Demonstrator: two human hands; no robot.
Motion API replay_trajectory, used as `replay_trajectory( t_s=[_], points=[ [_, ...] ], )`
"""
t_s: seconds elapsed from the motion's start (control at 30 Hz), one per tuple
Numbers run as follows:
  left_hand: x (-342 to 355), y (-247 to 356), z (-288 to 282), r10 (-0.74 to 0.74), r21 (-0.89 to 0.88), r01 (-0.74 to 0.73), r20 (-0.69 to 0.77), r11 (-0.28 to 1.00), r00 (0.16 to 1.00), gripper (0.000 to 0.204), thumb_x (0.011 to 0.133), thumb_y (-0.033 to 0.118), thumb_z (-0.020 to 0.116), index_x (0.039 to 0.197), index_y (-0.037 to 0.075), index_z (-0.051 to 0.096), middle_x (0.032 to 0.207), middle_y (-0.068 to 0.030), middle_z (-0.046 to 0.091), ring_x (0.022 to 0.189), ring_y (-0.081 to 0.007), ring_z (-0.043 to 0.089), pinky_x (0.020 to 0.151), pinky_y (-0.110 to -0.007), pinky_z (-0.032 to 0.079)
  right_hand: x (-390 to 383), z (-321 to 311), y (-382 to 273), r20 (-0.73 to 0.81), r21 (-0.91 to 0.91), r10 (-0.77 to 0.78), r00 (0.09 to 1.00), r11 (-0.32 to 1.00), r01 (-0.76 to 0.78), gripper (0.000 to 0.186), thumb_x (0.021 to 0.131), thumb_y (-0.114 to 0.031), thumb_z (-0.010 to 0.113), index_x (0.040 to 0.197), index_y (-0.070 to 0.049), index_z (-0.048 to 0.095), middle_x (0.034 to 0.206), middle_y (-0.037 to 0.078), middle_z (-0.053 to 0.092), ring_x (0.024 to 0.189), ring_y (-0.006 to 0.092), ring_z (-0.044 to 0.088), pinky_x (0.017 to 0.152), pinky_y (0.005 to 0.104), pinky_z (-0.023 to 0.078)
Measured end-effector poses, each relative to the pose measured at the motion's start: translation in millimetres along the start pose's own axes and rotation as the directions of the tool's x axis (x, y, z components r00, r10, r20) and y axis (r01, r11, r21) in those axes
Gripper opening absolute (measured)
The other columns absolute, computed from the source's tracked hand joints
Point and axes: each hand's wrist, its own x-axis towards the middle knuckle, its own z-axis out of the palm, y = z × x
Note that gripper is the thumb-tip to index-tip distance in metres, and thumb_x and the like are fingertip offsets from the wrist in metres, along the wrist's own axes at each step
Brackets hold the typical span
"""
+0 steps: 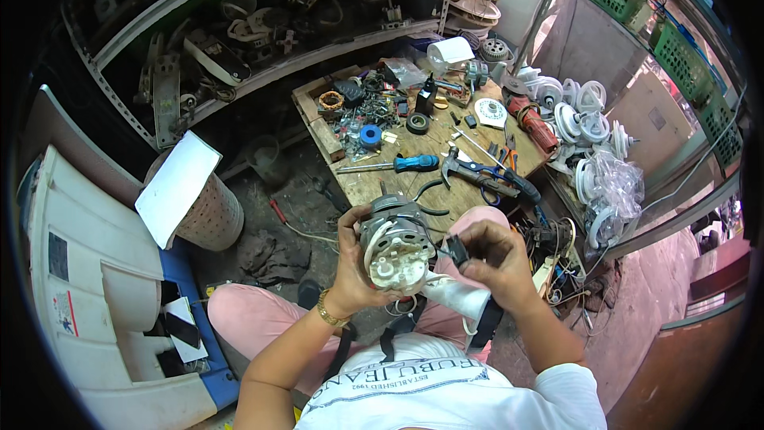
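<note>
Seated in pink trousers (255, 322) at a low wooden workbench (350, 185), I hold a fan-type motor unit (402, 231) above my lap, at the bench's near edge. My left hand (350, 264) is wrapped around the unit's left side, thumb near the top, fingers curled beneath, a gold-coloured watch (329, 310) on the wrist. Fingertips of my right hand (497, 259) pinch a small dark piece (456, 250) just beside the motor's right side; whether the piece touches the housing, I cannot tell. A white tube (458, 295) slants down to the right from beneath the unit.

On the bench beyond, a blue-handled screwdriver (415, 163) lies left of a hammer (485, 176), with a blue roll (371, 136) and a black bottle (426, 95) farther back near a spread of small hardware. A red power tool (532, 124) rests along the right side, white fan parts (590, 126) heaped past it. To my left, a sheet of white card (177, 187) leans over a speckled bin (215, 219).
</note>
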Motion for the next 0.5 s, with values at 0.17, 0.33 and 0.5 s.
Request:
replay_trajectory(
  t_s=[0.17, 0.33, 0.5],
  points=[
    [-2, -1, 5, -0.006, -0.049, 0.007, 0.014, 0.999, 1.000, 0.121, 0.050, 0.027, 0.094, 0.141, 0.008, 0.017, 0.136, -0.0137, 0.039, 0.125, -0.0261, 0.048, 0.106, -0.040, 0.041, -21, 18, 6, -0.098, -0.022, 0.056, 0.994, 0.998, -0.058, 0.037, 0.072, -0.010, 0.082, 0.103, -0.002, 0.063, 0.091, -0.001, 0.064, 0.080, 0.0058, 0.054, 0.071, 0.0212, 0.042],
    [-4, -6, 6, 0.003, -0.138, -0.003, -0.003, 0.990, 1.000, 0.118, 0.051, 0.027, 0.094, 0.141, 0.011, 0.017, 0.134, -0.0115, 0.040, 0.123, -0.0260, 0.050, 0.104, -0.040, 0.043, -17, 21, -2, 0.013, -0.476, -0.083, 0.996, 0.876, 0.079, 0.037, 0.068, -0.020, 0.085, 0.095, -0.001, 0.067, 0.085, 0.009, 0.068, 0.071, 0.0152, 0.063, 0.062, 0.0276, 0.048],
    [-5, -5, 3, 0.006, -0.121, -0.005, 0.008, 0.993, 1.000, 0.118, 0.052, 0.028, 0.093, 0.141, 0.011, 0.017, 0.135, -0.0127, 0.041, 0.125, -0.0262, 0.049, 0.105, -0.041, 0.043, -15, 22, -3, 0.034, -0.590, -0.108, 0.994, 0.800, 0.107, 0.039, 0.067, -0.024, 0.084, 0.094, -0.001, 0.067, 0.084, 0.012, 0.068, 0.071, 0.0211, 0.066, 0.063, 0.0307, 0.051]
  ],
)
